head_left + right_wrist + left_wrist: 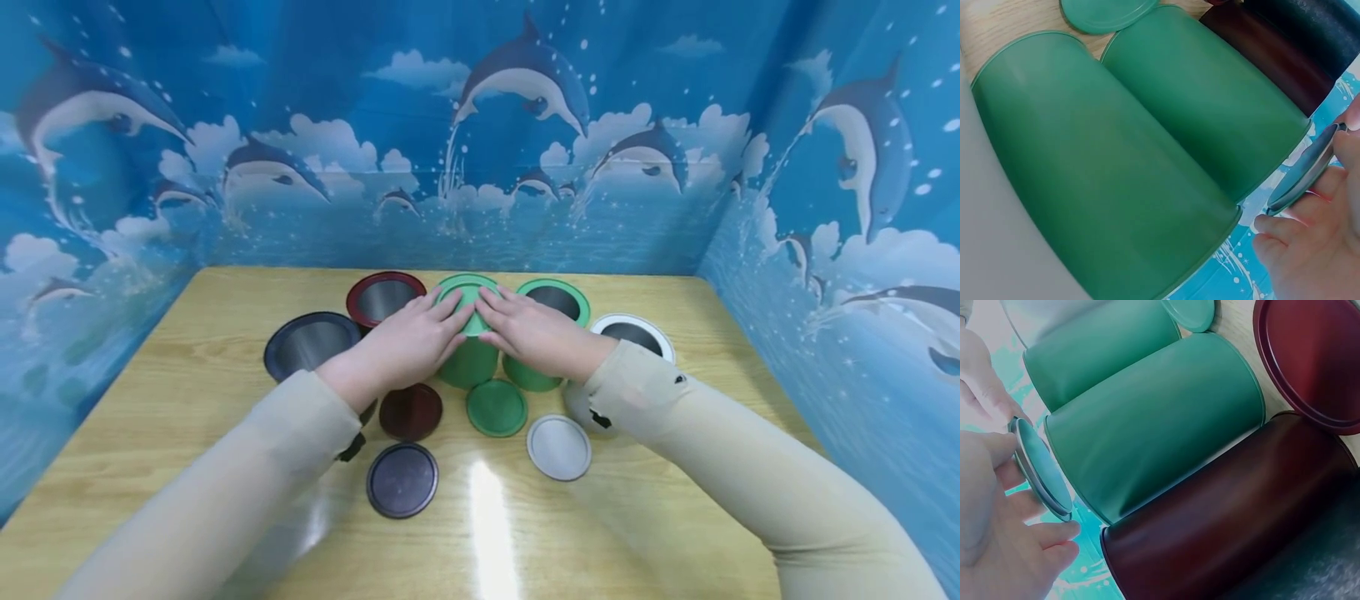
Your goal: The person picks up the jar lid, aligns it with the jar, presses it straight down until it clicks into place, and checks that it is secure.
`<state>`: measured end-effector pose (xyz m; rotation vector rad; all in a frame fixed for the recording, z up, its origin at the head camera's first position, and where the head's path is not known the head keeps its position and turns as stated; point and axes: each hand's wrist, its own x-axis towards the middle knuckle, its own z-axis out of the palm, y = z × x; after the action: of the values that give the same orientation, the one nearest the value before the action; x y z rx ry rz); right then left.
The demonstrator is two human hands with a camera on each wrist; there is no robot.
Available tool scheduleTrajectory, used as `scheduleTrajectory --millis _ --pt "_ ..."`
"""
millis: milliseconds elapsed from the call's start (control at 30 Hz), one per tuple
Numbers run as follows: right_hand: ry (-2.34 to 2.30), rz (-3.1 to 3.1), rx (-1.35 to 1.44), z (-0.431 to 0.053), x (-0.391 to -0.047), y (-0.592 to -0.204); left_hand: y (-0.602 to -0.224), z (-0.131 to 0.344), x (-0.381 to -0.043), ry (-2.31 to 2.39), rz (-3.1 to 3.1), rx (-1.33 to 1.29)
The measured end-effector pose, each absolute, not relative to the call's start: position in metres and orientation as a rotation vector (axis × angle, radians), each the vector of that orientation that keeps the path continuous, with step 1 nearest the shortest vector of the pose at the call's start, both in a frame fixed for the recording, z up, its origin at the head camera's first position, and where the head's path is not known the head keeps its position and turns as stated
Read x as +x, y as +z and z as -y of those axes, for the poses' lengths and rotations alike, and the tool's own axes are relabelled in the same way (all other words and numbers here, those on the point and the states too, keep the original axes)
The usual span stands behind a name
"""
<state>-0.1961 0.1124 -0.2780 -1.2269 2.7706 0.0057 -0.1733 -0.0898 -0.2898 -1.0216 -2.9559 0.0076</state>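
A light green lid [468,289] is held between both hands just above the middle green can [471,364]. In the wrist views a gap shows between this lid [1040,459] and the can's rim. My left hand [411,340] holds the lid's left side, its thumb at the near edge and fingers spread over the top. The opposite side is held by my right hand [542,332] in the same way, with the fingertips of both hands close together. The underside of the lid [1305,174] faces the can.
Open cans stand alongside: a black one [279,354], a dark red one [356,310], another green one [532,377] and a white one [667,340]. Before them on the wooden table [645,533] lie a dark red lid [411,412], green lid [497,408], black lid [402,481] and white lid [559,448].
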Motion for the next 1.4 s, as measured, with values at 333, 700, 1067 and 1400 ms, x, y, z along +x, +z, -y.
scheduleTrajectory --millis 333,700,1067,1400 --pt "-0.053 -2.752 -1.211 -0.112 -0.202 -0.277 -0.287 0.088 -0.179 -0.019 3.002 -1.009" --pt "-0.081 -2.738 -1.184 -0.11 -0.208 -0.277 -0.285 0.086 -0.184 -0.004 3.028 -0.975" --pt "-0.059 -2.736 -1.142 -0.106 -0.215 -0.281 -0.288 0.084 -0.19 -0.012 3.107 -0.928" --pt "-0.065 -2.724 -1.096 -0.104 -0.22 -0.282 -0.29 0.083 -0.194 -0.052 3.136 -0.886"
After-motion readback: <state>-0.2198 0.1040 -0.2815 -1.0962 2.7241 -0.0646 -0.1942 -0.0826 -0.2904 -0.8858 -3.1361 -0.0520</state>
